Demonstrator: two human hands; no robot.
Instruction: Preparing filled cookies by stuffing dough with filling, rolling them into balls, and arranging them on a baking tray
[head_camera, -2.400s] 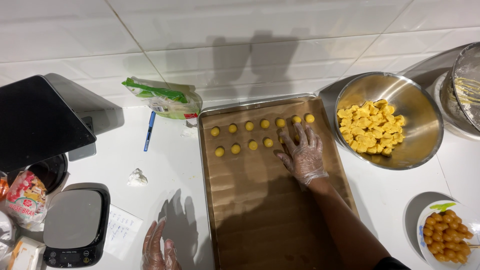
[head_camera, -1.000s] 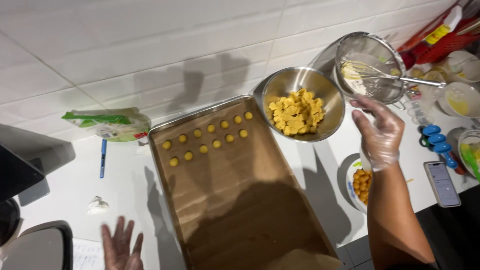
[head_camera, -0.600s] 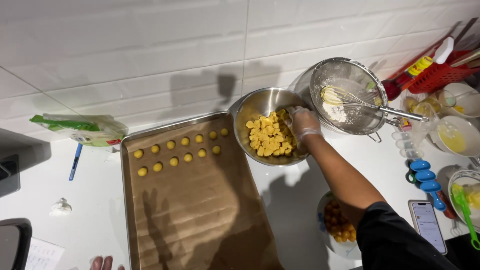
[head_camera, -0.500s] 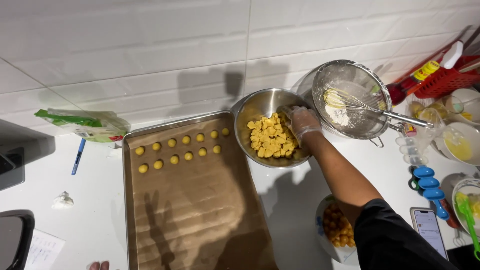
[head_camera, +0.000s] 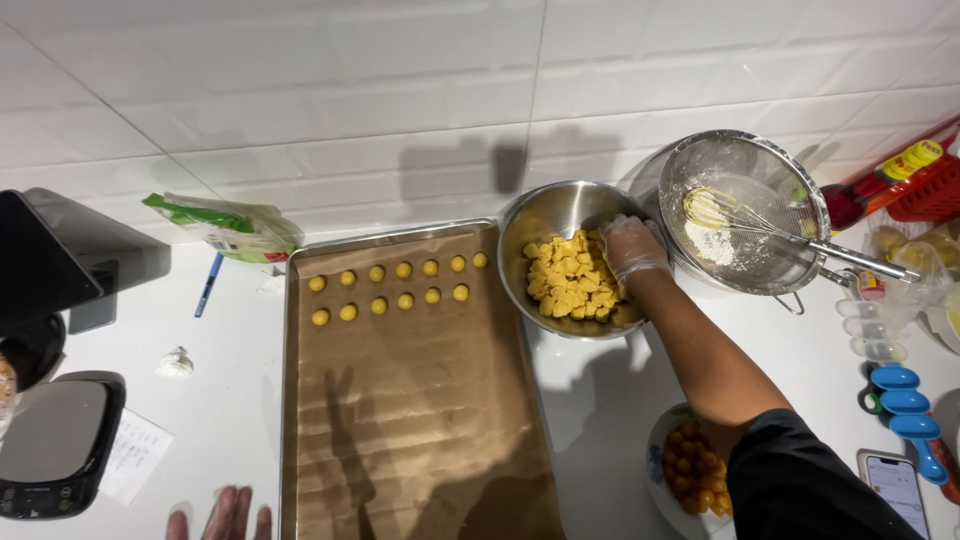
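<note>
Since 2.4 seconds ago, the right hand (head_camera: 634, 247) has been carried from the lined baking tray (head_camera: 420, 400) into the steel bowl (head_camera: 575, 258), which stands at 3 o'clock of the tray's top corner, just beside it. Yellow dough chunks (head_camera: 570, 280) are heaped in the bowl; eleven small yellow balls (head_camera: 395, 285) are laid in two rows at the tray's 12 o'clock end. A sieve (head_camera: 745, 210) holding a whisk (head_camera: 715, 210) and some flour is set at 3 o'clock of the bowl, touching its rim. A plate of orange balls (head_camera: 685, 470) is partly hidden under the forearm at 6 o'clock. A scale (head_camera: 55, 445), a blue pen (head_camera: 208, 285) and a green bag (head_camera: 215, 225) lie on the white desk (head_camera: 210, 400) at 9 o'clock of the tray.

The gloved right hand is bent down over the chunks, fingers curled together on them; whether a piece is gripped cannot be told. The left hand (head_camera: 225, 515) is laid flat on the desk, fingers spread apart, only its tips seen.
</note>
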